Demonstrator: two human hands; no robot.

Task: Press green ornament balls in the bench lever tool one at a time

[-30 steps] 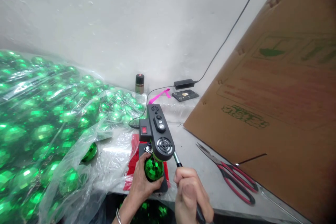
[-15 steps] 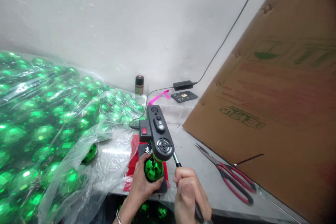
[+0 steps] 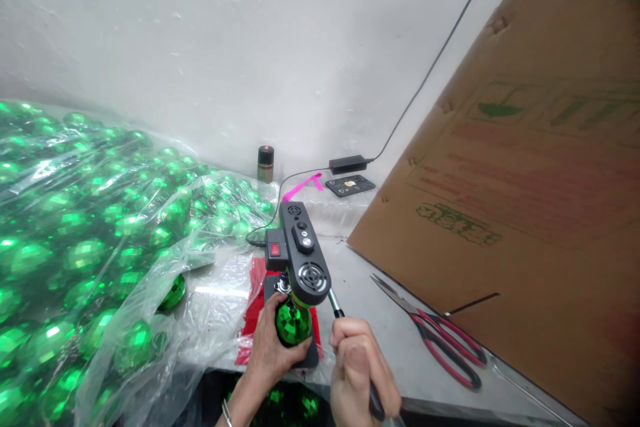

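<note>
My left hand [image 3: 273, 340] is closed around a shiny green faceted ball ornament [image 3: 293, 323], its fingers at the ball's left and near sides. The ball sits right under the rounded front end of a black bench-top machine [image 3: 306, 250] with a red switch. My right hand [image 3: 363, 373] is wrapped round the black grip of the machine's metal lever [image 3: 336, 302], which slants down towards me. The machine's base rests on red sheeting [image 3: 254, 307]. Its head hides the top of the ball.
Many green balls lie under clear plastic [image 3: 120, 233] at left; one loose ball [image 3: 173, 292] is beside it. Red-handled scissors [image 3: 435, 340] lie at right, against a large cardboard box [image 3: 500, 180]. Behind stand a small dark bottle [image 3: 265, 164], a phone [image 3: 350, 185] and a power adapter [image 3: 349, 163].
Both hands, the ball and the lever look almost the same as before. Only the view has shifted very slightly.
</note>
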